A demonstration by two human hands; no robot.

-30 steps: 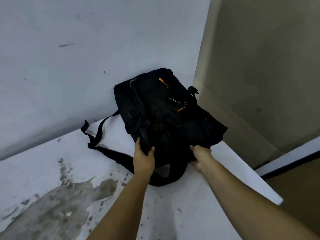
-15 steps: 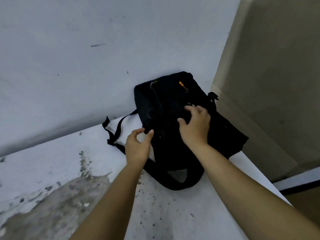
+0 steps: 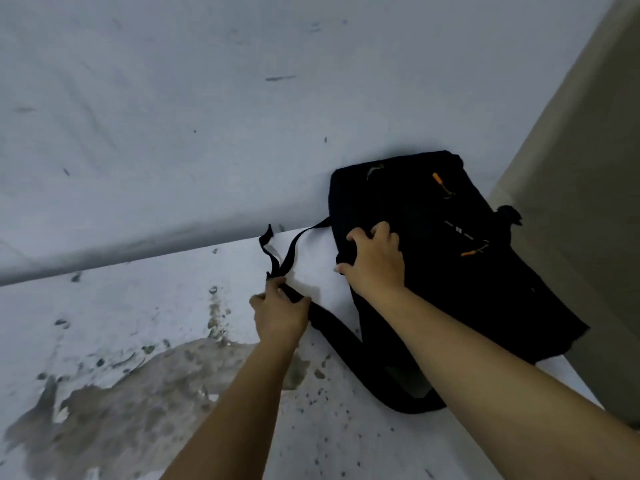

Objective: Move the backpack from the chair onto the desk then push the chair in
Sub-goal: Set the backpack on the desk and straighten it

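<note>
Head view: a black backpack (image 3: 446, 258) lies on a white, stained desk (image 3: 145, 327) at centre right of the frame, its top against a pale wall (image 3: 207, 116). The right hand (image 3: 375, 259) rests on the backpack's left edge, fingers spread apart. Lower and to the left, the left hand (image 3: 278, 315) has its fingers closed around a black shoulder strap (image 3: 332, 327) lying on the desk.

No readable text, label, brand or number is seen; a small pale mark on the backpack (image 3: 450, 258) cannot be read.
</note>
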